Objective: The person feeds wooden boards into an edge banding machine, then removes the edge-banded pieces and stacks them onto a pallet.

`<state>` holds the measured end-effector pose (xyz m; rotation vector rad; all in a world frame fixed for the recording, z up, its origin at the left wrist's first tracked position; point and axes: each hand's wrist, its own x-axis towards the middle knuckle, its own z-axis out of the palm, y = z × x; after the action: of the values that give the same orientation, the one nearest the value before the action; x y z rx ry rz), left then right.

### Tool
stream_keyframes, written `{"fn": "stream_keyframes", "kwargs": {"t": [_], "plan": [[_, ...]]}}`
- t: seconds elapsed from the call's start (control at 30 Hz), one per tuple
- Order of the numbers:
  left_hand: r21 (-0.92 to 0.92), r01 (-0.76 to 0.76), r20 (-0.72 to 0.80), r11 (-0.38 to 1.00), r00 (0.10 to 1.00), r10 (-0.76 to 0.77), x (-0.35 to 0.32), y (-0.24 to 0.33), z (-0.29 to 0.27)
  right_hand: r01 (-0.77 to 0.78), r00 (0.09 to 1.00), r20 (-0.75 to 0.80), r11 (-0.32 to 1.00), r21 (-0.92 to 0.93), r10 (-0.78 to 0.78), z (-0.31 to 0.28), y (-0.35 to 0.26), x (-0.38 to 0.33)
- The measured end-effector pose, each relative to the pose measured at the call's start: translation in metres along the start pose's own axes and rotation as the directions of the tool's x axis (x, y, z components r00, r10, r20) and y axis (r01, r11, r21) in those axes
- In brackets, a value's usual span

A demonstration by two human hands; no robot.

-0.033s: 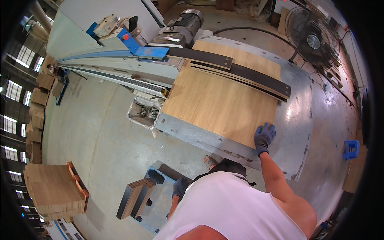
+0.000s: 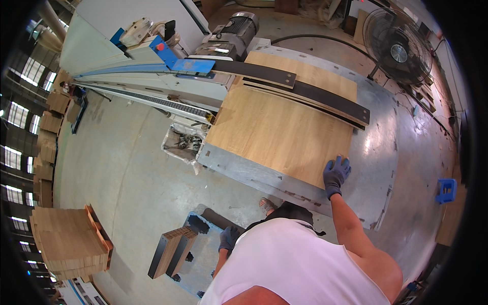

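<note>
My right hand (image 2: 336,176), in a blue-grey work glove, lies flat with fingers spread at the near right corner of a wood-grain panel (image 2: 279,134). The panel rests on a grey metal table (image 2: 244,170). Dark strips with wood-toned edges lie across its far part; one strip (image 2: 254,71) reaches from the blue guide of the machine, and another strip (image 2: 330,99) lies beside it. My left hand (image 2: 230,238), gloved too, hangs low beside my hip with loose fingers and nothing visible in it. Below it is a worn blue platform (image 2: 201,244).
Two dark-faced wooden blocks (image 2: 173,251) stand on the platform. A lined scrap box (image 2: 180,142) sits by the machine (image 2: 152,76). A stack of boards (image 2: 71,241) stands at left. A large fan (image 2: 399,53) and a blue stool (image 2: 447,191) are at right.
</note>
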<state>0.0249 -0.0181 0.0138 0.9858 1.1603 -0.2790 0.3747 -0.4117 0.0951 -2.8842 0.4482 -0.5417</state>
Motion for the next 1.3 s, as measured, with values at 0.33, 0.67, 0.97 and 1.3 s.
{"fn": "stream_keyframes", "kwargs": {"t": [0.33, 0.67, 0.97, 1.3], "plan": [[-0.166, 0.044, -0.071, 0.985, 0.996, -0.057, -0.002, 0.001, 0.008, 0.012, 1.000, -0.017, 0.999, -0.041, -0.013, 0.001, 0.001, 0.000], [0.105, -0.126, 0.113, 0.986, 0.987, 0.114, 0.002, -0.002, 0.003, 0.005, 1.000, -0.004, 0.999, -0.043, -0.005, 0.002, 0.005, -0.001], [-0.222, 0.095, -0.021, 0.970, 0.995, -0.102, 0.012, -0.002, 0.003, -0.001, 1.000, 0.014, 0.998, -0.060, 0.002, 0.003, 0.004, 0.000], [0.014, -0.010, -0.003, 1.000, 1.000, 0.010, 0.003, 0.003, 0.007, 0.004, 1.000, 0.003, 0.998, -0.061, -0.004, 0.001, 0.003, 0.000]]}}
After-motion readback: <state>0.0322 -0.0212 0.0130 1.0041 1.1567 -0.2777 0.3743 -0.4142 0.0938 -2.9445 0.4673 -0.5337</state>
